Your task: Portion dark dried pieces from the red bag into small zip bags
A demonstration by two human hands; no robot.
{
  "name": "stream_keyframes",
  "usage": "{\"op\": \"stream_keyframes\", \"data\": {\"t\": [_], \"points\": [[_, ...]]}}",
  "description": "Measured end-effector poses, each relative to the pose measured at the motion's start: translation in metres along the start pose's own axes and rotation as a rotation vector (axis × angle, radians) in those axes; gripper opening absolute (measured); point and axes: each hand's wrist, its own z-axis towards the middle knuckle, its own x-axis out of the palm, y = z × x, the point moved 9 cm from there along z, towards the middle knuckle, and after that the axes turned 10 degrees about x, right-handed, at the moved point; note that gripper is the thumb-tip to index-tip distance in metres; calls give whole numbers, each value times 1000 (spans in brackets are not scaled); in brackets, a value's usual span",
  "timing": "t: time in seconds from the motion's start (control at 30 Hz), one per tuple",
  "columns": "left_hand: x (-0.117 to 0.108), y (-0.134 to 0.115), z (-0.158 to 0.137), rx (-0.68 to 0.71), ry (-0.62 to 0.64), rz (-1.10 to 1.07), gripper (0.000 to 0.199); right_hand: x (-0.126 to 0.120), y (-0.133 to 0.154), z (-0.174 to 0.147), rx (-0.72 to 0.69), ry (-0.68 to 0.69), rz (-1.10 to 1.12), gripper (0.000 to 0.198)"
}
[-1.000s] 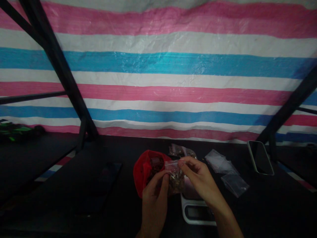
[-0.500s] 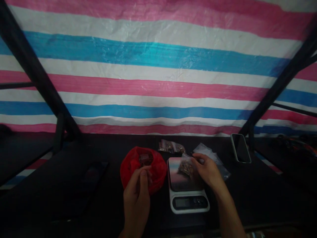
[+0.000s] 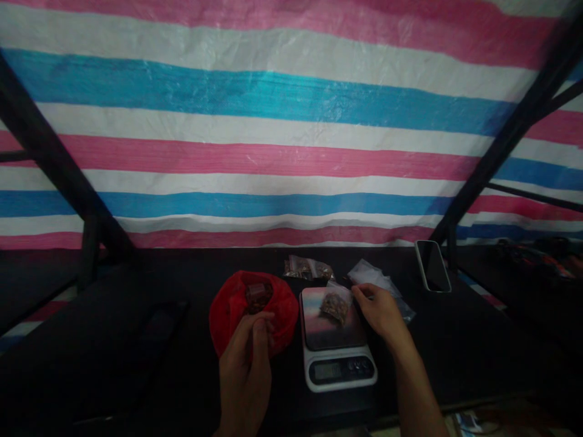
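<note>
A small clear zip bag of brownish bits (image 3: pixel 334 307) lies on the metal plate of a white kitchen scale (image 3: pixel 308 379). Just right of the bag's upper edge is my right hand (image 3: pixel 380 311), its fingers curved with a dark gap between thumb and forefinger; nothing shows in them. My left hand (image 3: pixel 249 352) is closed in a pinch over the near side of a red plastic bag (image 3: pixel 285 297). Whatever those fingers hold is too small and dim to make out. Inside the red bag sits a dark brown heap with a clear reddish-brown container (image 3: pixel 259 292) on it.
Behind the scale lie filled zip bags (image 3: pixel 307 267). Flat clear bags (image 3: pixel 371 273) are beside my right hand, and a phone (image 3: pixel 432 266) lies farther right. Dark slanted posts (image 3: pixel 496 145) frame a striped tarp (image 3: pixel 282 158). A dark flat object (image 3: pixel 164 328) lies at left.
My right hand has drawn slightly away from the zip bag on the scale. The scale's display looks brighter. My view has shifted a little to the right; my left hand keeps its pinch.
</note>
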Motion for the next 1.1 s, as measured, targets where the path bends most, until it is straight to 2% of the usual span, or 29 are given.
{"op": "stream_keyframes", "data": {"t": [0.3,0.83,0.93,1.1], "points": [[0,-1,0,22,-4,0,35,0,-1,-1,81,18,-58,28],[-2,3,0,-6,-15,-1,42,-1,-4,-1,52,4,47,26],[-2,6,-1,4,7,28,42,-6,8,-4,-10,-25,123,29],[-1,17,-5,8,57,63,43,-20,48,-7,-161,-121,277,47]]}}
